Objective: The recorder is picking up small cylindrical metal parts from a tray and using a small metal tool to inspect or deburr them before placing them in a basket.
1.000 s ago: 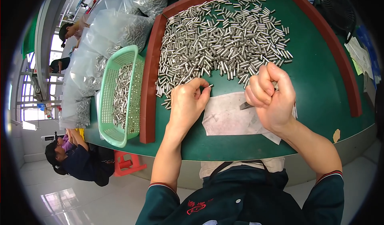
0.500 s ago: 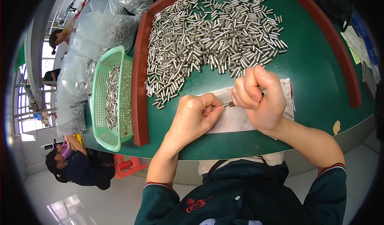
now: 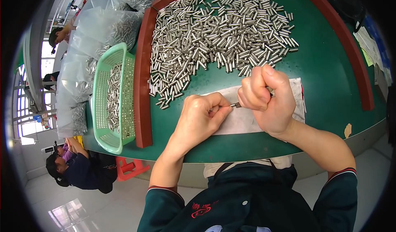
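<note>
Over a whitish cloth (image 3: 243, 122) on the green table, my two hands meet at a slim metal tool (image 3: 235, 105) with a dark collar and thin silver tip. My right hand (image 3: 270, 102) is closed in a fist around its other end, thumb on top, hiding most of it. The thumb and fingers of my left hand (image 3: 198, 116) are pinched together at the tip. Whatever small piece they hold is covered by the fingers. Beyond both hands spreads a heap of short, shiny metal pins (image 3: 218, 34).
Dark red rails (image 3: 143, 87) border the green tabletop (image 3: 326, 91). Left of the rail stands a light green basket (image 3: 101, 120) with more pins, beside clear plastic bags (image 3: 88, 30) of metal parts. A red stool (image 3: 130, 169) and a seated person (image 3: 84, 166) are at lower left.
Less of the tool's silver tip shows between my hands, with the left fingertips a little closer to the dark collar. Both grips stay closed. The whole view has shifted slightly.
</note>
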### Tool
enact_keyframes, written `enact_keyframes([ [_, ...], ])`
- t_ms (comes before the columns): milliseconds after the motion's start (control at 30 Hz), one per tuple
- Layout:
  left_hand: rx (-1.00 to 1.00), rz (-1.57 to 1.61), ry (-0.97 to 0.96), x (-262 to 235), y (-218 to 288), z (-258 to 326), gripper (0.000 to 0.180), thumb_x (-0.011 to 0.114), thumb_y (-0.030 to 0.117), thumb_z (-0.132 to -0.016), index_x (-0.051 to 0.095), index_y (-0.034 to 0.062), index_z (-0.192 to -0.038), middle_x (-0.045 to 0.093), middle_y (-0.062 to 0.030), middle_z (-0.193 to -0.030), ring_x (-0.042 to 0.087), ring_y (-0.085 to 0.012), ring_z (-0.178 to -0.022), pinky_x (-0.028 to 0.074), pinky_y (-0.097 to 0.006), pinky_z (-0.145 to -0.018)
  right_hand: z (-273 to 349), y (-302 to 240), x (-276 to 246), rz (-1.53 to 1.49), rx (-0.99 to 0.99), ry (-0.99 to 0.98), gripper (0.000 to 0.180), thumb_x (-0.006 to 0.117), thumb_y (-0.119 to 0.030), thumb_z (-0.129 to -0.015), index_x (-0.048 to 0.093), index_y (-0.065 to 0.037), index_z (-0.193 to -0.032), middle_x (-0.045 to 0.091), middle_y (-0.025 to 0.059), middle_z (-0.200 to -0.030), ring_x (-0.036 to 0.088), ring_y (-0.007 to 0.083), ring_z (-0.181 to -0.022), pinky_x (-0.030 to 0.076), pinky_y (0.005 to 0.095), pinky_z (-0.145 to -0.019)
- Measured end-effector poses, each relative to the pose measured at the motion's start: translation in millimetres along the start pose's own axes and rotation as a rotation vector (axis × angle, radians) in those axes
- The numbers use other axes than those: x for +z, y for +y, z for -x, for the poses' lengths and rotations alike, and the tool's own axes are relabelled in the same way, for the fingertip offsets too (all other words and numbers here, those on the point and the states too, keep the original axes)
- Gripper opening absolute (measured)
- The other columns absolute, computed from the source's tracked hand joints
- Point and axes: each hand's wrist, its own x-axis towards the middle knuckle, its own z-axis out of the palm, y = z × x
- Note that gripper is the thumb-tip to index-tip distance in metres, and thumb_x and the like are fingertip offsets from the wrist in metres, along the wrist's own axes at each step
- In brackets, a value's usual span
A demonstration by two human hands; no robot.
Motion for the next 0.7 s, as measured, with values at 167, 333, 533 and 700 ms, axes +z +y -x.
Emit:
enact_keyframes([
  [167, 0.019, 0.018, 0.008, 0.5, 2.7, -0.5, 0.007, 0.062, 0.003, -0.069, 0.057, -0.0004, -0.066, 0.048, -0.0100, -0.047, 0.046, -0.0194, -0.039, 0.037, -0.029, -0.042, 2.1, 0.6, 7.8, 0.049, -0.006, 0.010, 0.041, 0.027, -0.025, -0.090, 0.026, -0.012, -0.051, 0.023, -0.0033, -0.042, 0.015, 0.0074, -0.040, 0.017, 0.0237, -0.040],
  [333, 0.034, -0.002, 0.006, 1.6, 2.7, -0.1, 0.007, 0.061, 0.002, -0.068, 0.056, -0.0007, -0.065, 0.047, -0.0115, -0.048, 0.046, -0.0224, -0.040, 0.037, -0.031, -0.042, 5.8, 1.6, 14.1, 0.187, -0.065, 0.035, 0.039, 0.031, -0.023, -0.088, 0.026, -0.011, -0.051, 0.023, -0.0028, -0.043, 0.018, 0.0074, -0.042, 0.018, 0.0238, -0.042],
  [533, 0.056, -0.018, 0.028, 4.4, 2.6, 0.0, 0.007, 0.061, 0.003, -0.069, 0.057, -0.0006, -0.065, 0.046, -0.0112, -0.047, 0.045, -0.0223, -0.039, 0.036, -0.031, -0.042, 1.9, 1.0, 13.2, 0.180, -0.035, 0.053, 0.039, 0.031, -0.023, -0.087, 0.027, -0.011, -0.051, 0.023, -0.0026, -0.043, 0.019, 0.0076, -0.041, 0.018, 0.0238, -0.041],
  [700, 0.013, -0.027, 0.038, 1.0, 3.0, 2.7, 0.006, 0.062, 0.005, -0.071, 0.059, -0.0005, -0.070, 0.045, -0.0063, -0.046, 0.041, -0.0138, -0.040, 0.035, -0.027, -0.042, -7.2, -8.8, 4.9, 0.008, -0.041, 0.023, 0.039, 0.028, -0.025, -0.088, 0.025, -0.012, -0.051, 0.023, -0.0028, -0.041, 0.016, 0.0079, -0.038, 0.017, 0.0237, -0.040],
])
